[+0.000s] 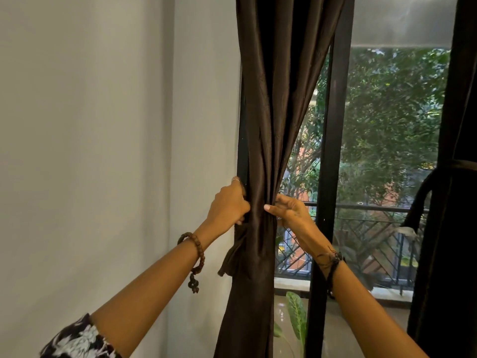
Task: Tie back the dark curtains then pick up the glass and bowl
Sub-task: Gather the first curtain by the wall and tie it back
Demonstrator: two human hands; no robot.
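Note:
A dark brown curtain (pixel 273 99) hangs bunched at the window's left edge, next to the white wall. My left hand (pixel 227 205) grips the bunched cloth from the left side at its narrowest part. My right hand (pixel 289 211) grips the same gather from the right, thumb pressed on the fabric. A short dark tie-back end with a frayed tip (pixel 228 259) dangles below my left hand. A second dark curtain (pixel 449 202) hangs at the right edge, with a tie-back band across it. No glass or bowl is in view.
A black window frame post (pixel 330 177) stands right of the curtain. Through the pane are trees and a balcony railing (pixel 366 244). A green plant leaf (pixel 296 316) rises near the sill below. The white wall (pixel 103 151) fills the left.

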